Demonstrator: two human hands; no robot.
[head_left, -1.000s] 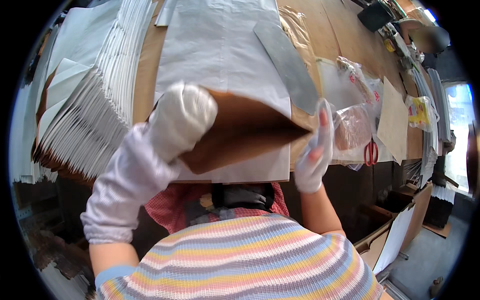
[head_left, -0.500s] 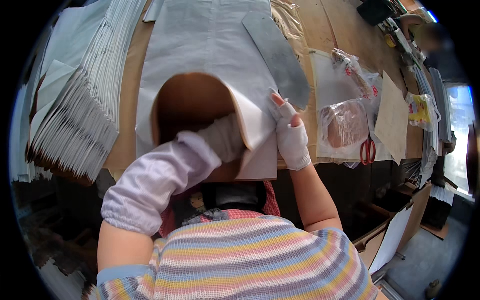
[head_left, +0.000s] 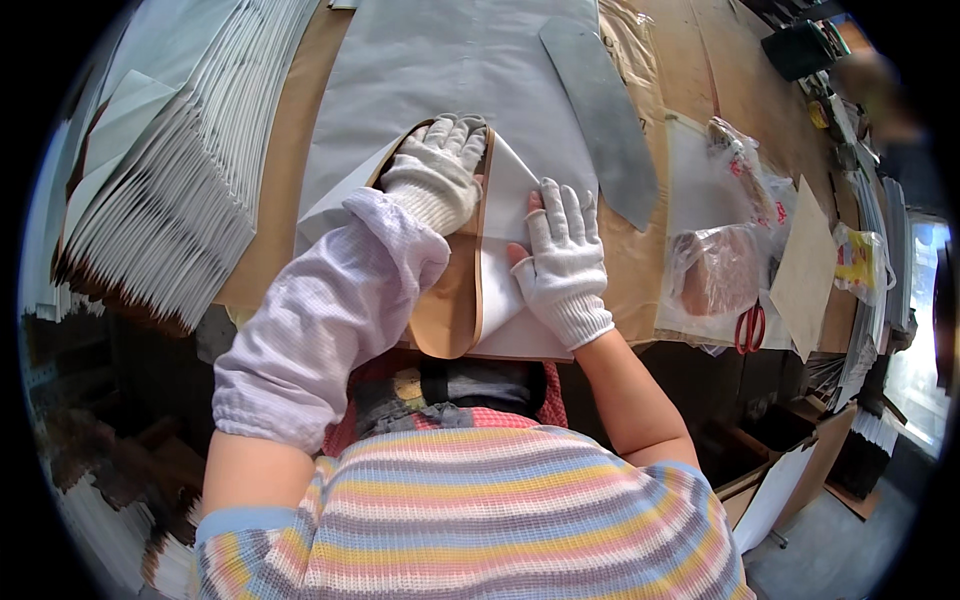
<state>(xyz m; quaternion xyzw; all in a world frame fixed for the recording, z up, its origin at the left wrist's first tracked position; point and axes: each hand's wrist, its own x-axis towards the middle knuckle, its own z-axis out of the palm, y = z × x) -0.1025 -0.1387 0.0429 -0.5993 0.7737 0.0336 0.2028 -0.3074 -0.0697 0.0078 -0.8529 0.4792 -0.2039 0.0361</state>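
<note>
A white paper sack (head_left: 450, 60) with a brown inside lies lengthwise on the table, its near end spread and partly folded. My left hand (head_left: 435, 170), in a white knit glove with a pale lavender sleeve cover, rests palm down in the opened end, fingers stretched toward the far fold. Brown inner paper (head_left: 445, 310) shows below its wrist. Fingers extended, my right hand (head_left: 565, 255), in a white glove with some bare fingertips, lies flat on the sack's right side. A grey, flat plate (head_left: 600, 120) with angled ends lies along the sack's right edge.
At left stands a fanned stack of white paper sacks (head_left: 190, 190). To the right are a clear plastic bag (head_left: 715, 270) around something brown, red-handled scissors (head_left: 750, 328) and a beige sheet (head_left: 803, 270). A blurred person (head_left: 895, 130) is at the far right.
The raised, rounded sack mouth has been pressed down into a flatter, pointed opening. My left hand has moved forward from inside it to the far fold. My right hand now lies flatter.
</note>
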